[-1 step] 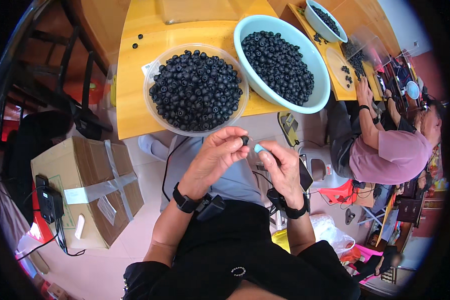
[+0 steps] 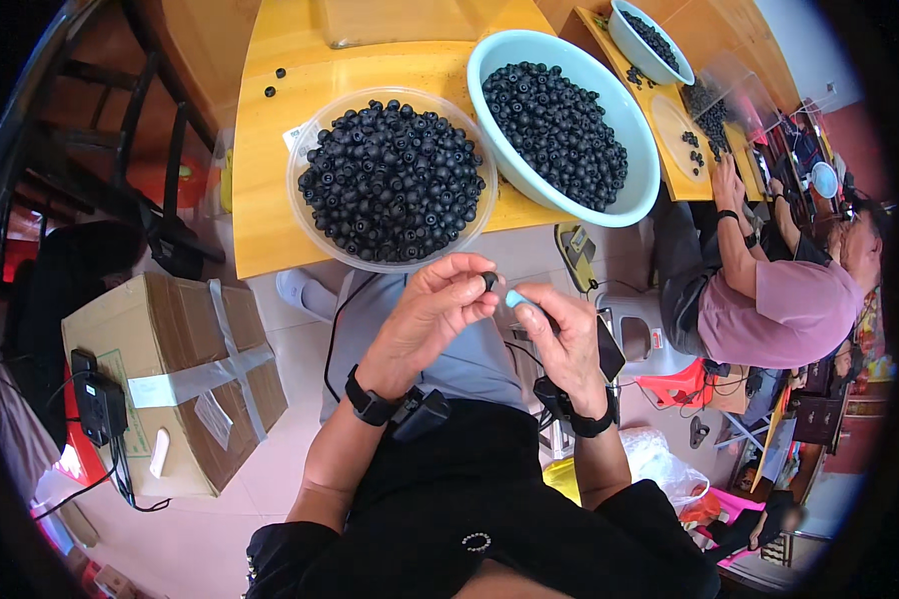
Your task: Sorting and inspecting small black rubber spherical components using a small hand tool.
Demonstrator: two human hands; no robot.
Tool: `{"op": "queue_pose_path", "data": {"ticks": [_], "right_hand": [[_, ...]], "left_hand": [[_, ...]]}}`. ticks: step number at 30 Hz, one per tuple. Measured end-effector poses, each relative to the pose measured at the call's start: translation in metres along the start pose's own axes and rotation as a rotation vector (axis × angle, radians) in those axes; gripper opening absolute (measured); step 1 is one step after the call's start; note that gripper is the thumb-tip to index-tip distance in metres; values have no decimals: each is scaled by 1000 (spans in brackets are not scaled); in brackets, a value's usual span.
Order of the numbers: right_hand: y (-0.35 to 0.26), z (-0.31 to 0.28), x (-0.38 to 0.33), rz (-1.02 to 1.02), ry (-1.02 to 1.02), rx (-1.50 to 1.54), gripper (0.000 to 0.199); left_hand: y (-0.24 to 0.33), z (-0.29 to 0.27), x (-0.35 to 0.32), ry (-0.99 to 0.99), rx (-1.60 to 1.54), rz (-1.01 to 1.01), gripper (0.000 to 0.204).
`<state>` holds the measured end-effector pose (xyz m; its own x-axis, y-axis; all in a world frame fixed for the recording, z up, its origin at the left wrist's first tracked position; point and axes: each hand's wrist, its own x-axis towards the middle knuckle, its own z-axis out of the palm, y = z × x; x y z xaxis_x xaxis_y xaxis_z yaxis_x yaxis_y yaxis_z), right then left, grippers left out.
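Note:
My left hand [image 2: 432, 311] pinches a small black round piece [image 2: 489, 282] between thumb and fingertips, above my lap. Just to its right, my right hand [image 2: 569, 344] is closed round a slim tool with a light blue end [image 2: 513, 298]; its kind cannot be made out. A narrow gap separates that end from the black piece. Beyond my hands, at the table's near edge, a clear round tub [image 2: 294, 190] holds a heap of black round pieces [image 2: 395, 180] with holes in them. A light blue basin [image 2: 645, 190] beside it holds more of the same.
The yellow table [image 2: 260, 235] carries two loose black pieces near its left side. A taped cardboard box [image 2: 185, 329] stands on the floor at left. To the right, a co-worker in a pink shirt [image 2: 779, 299] sits at another table near a second basin [image 2: 629, 45].
My right hand and the blue-ended tool have shifted very slightly to the left. Everything else looks the same.

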<state>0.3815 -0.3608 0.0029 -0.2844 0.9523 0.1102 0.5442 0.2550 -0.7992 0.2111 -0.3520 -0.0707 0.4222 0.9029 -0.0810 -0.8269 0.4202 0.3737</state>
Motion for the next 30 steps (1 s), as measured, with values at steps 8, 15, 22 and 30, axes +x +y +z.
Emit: {"op": "queue_pose_path", "data": {"ticks": [8, 15, 22, 30], "right_hand": [[-3, 0, 3, -94, -4, -56, 17], [-1, -3, 1, -61, -49, -63, 16], [4, -3, 0, -100, -39, -54, 18], [16, 1, -2, -163, 12, -110, 17]], "left_hand": [[-1, 2, -2, -26, -10, 2, 19], [-2, 2, -2, -10, 6, -22, 19], [-5, -1, -1, -2, 9, -36, 16], [0, -1, -2, 0, 50, -48, 16]]}}
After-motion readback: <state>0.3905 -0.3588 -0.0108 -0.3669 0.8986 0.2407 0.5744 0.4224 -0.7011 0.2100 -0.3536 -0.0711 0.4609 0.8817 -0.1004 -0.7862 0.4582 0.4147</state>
